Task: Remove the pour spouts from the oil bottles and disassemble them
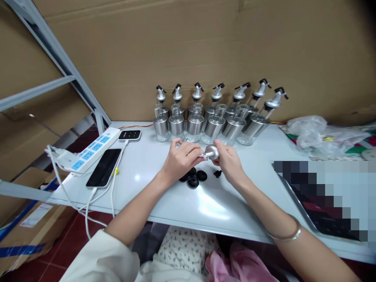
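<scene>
Between my hands, above the middle of the table, is a silver pourer top [212,152] with a round metal base and a narrow spout. My right hand [230,159] grips its round base. The fingers of my left hand [183,157] pinch the spout end; a small part there is too hidden to make out. Below my left hand lie several round black caps [193,181]. A small black piece [217,173] rests near my right wrist. Behind my hands stand glass bottles with steel sleeves [195,124], the front ones without tops. The back row carries silver pourers with black levers [217,91].
A white power strip [95,147], a phone [104,167] and a small device [129,135] with white cables lie on the left. Clear plastic bags [311,129] sit at the right rear. A dark flat tray-like object [317,211], partly pixelated, is at right. Cardboard [132,58] stands behind.
</scene>
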Motion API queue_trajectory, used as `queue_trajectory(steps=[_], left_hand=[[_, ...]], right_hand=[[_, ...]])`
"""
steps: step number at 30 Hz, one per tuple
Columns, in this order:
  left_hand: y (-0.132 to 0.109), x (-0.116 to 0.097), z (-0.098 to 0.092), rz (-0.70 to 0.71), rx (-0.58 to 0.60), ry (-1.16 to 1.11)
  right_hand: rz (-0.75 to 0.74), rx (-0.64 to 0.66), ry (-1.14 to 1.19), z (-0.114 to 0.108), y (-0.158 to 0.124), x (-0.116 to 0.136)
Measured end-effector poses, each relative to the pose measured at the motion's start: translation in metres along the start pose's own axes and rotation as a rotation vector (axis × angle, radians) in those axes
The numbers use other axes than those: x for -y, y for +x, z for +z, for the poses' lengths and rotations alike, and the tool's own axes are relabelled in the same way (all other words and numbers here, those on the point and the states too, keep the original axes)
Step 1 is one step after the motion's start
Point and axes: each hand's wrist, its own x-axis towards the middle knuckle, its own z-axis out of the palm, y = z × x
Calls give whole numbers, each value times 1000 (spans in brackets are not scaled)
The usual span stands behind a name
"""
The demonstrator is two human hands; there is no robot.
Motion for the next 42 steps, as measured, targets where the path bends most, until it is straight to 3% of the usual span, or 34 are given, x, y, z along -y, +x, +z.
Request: queue_trajectory(steps=[3,7,13,19,25,29,36,42], left_hand=[[0,-2,1,4,-46,14],[3,0,6,-52,4,73],[8,7,1,-282,105,-16],[12,12,-6,-441,182,-268],[7,20,-2,-649,292,-513],[6,23,-2,-702,295,-596],[2,21,-3,-805,301,-833],[4,17,-4,-946,207,-1159]], right_hand=[[-13,-19,82,5,1,2],[-57,-81,155,7,2,8],[-194,-77,258,10,0,11],[-377,-82,63,9,-3,12],[-561,8,-143,3,7,8],[-725,27,-308,-1,13,2],[-1008,-48,-618,-9,10,-6],[-1173,-153,-771,-12,9,-5]])
